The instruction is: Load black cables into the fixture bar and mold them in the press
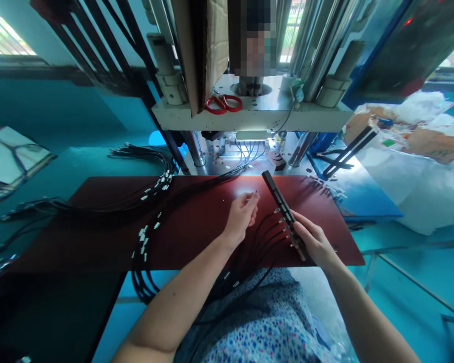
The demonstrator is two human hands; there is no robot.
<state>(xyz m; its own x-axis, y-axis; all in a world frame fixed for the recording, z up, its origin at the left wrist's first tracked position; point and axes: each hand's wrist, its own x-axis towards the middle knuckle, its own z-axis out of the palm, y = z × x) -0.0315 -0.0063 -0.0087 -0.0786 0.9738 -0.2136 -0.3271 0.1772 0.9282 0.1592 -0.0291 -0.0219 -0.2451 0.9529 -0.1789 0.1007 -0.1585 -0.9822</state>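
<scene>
Dark, straight-edged bar [274,191] was grasped near lower end by right hand [314,239], slanted above smooth red-brown tabletop [196,217], probably so that cable ends [286,230] along its left side were exposed. Small piece [256,192], too tiny to identify, was pinched by left hand [244,214]. Flexible black cables [143,236] with pale tabs were laid leftward, apparently for clearance.

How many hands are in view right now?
2: the left hand over the red board, and the right hand gripping the dark bar.
</scene>
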